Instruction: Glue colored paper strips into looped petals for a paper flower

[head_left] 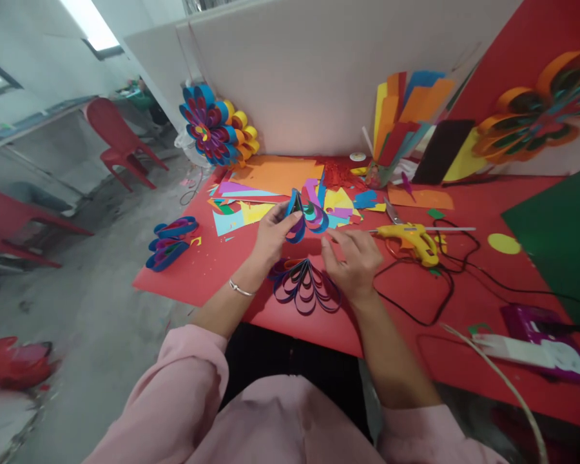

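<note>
My left hand (272, 233) pinches a looped paper petal (305, 212) made of blue, purple and pink strips, holding it upright above the red table (212, 264). My right hand (354, 259) hovers just right of it, fingers curled with the fingertips pointing toward the petal; nothing shows in it. Below both hands lies a fan of dark blue and purple looped petals (303, 287) on the table. Pink sleeves cover both of my upper arms, and a thin bracelet sits on the left wrist.
A yellow glue gun (412, 240) with a black cord lies right of my right hand. Cut coloured paper sheets (275, 177) are spread behind. Two blue petals (171, 241) lie at the left edge. A finished paper flower (216, 125) leans at the back, a purple stapler (544, 335) at the right.
</note>
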`<action>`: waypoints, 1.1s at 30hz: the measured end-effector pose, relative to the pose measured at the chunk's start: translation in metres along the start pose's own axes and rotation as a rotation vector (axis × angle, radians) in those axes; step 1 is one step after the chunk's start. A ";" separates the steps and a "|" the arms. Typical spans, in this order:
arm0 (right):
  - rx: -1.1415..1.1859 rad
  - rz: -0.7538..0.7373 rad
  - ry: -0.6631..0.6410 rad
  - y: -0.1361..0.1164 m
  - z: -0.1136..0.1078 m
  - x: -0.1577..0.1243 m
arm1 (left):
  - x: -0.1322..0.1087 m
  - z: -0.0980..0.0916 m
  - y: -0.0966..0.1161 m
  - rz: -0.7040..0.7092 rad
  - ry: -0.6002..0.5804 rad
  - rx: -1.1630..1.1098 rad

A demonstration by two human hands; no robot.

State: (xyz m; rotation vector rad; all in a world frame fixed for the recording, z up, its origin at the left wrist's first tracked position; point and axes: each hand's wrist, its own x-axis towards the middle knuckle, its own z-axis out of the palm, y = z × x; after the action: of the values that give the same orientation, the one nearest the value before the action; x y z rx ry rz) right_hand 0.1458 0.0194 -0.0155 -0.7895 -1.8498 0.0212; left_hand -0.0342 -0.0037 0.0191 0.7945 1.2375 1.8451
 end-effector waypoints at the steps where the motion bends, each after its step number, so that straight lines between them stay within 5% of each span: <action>1: -0.022 0.014 -0.029 0.000 0.001 0.000 | -0.003 0.006 -0.004 0.017 -0.017 -0.001; 7: -0.107 0.078 -0.067 0.003 0.002 0.000 | -0.013 0.028 -0.019 0.067 -0.113 0.014; 15: -0.150 0.158 -0.083 0.002 -0.002 0.005 | -0.024 0.032 -0.027 0.079 -0.200 0.119; 23: -0.222 0.310 -0.229 0.017 -0.012 0.011 | -0.038 -0.033 -0.011 0.236 -0.127 0.715; 27: -0.255 0.354 -0.329 0.022 -0.013 0.012 | -0.050 -0.065 0.001 0.288 -0.189 1.008; 33: -0.282 0.370 -0.375 0.020 -0.011 0.011 | -0.069 -0.067 0.014 0.368 -0.330 1.184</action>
State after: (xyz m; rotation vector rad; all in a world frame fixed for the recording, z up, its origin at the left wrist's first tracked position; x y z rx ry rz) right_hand 0.1634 0.0373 -0.0091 -1.3954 -2.0551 0.1558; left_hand -0.0577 -0.0968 0.0042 1.9532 2.0158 0.9812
